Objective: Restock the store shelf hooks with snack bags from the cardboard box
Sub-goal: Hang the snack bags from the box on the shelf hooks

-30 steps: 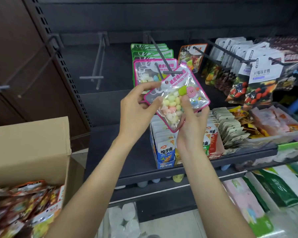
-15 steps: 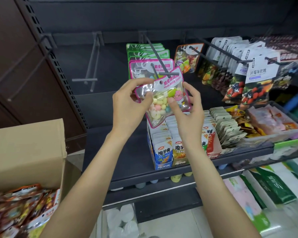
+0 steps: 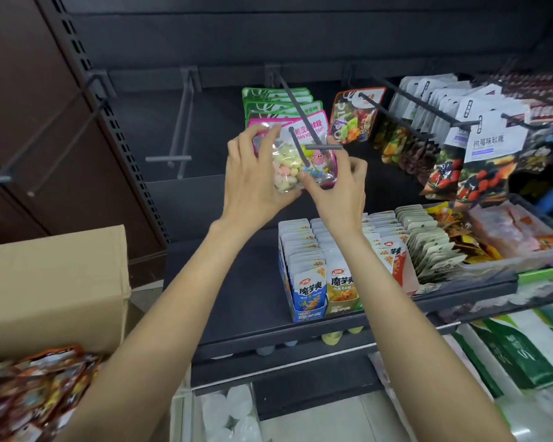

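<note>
Far left I see the cardboard box, its flap up, orange snack bags piled in its lower corner. Right of it, the dark shelf has bare room between the box and the upright packets. Above that, two empty hooks stick out from the back panel, open space around them.

My left hand curls around the left side of the candy bag, fingers over its top edge, thumb under. The bag sits at the front tip of the middle hook, whose crossbar lies across the bag's front; I cannot tell if the hole is on the rod. My right hand pinches the bag's lower right corner, with fingers curled behind the pink edge. Behind the bag hang one more pink-trimmed bag and green-trimmed bags on the same hook, close against it.

Below the hands, boxed upright packets stand on the shelf, just beside my right forearm. Further right, crowded hooks carry fruit-print bags, tight together. A clear tray of packets sits at the shelf's right edge.
</note>
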`<action>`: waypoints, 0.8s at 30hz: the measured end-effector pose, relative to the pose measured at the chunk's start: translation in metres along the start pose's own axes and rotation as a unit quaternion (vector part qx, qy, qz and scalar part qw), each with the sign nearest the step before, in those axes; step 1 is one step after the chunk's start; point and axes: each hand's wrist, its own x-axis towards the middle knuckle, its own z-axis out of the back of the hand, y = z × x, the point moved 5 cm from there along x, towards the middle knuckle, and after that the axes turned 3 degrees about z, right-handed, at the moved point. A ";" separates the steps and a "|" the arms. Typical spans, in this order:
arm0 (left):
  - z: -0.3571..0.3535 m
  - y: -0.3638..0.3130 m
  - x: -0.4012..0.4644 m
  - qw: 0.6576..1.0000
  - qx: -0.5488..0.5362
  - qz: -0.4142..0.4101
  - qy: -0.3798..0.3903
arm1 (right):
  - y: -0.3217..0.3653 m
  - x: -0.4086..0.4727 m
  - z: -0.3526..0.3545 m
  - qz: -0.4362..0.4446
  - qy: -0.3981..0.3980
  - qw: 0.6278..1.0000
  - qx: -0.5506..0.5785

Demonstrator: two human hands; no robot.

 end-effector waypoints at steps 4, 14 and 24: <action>-0.011 0.002 -0.005 0.996 0.068 0.021 -0.043 | -0.005 0.005 -0.006 0.012 0.010 0.998 -0.067; 0.061 -0.006 -0.099 0.985 -0.139 0.068 -0.071 | 0.026 -0.080 0.049 0.154 -0.022 0.986 -0.055; 0.188 0.081 -0.317 0.948 -0.115 0.296 0.030 | 0.054 -0.235 -0.003 0.192 0.446 0.871 -0.075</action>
